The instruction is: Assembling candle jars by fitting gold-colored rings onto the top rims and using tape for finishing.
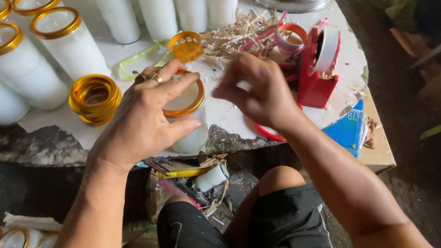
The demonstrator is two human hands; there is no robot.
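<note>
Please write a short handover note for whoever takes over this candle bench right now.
Left hand: gripping the candle jar at the table's front edge, gold rim on.
Right hand: beside the jar, fingers pinched; what it holds cannot be told.
Done: rimmed candles stand at the back left.
Left: plain candles without rims at the back; spare gold rings and red tape dispenser nearby.
</note>
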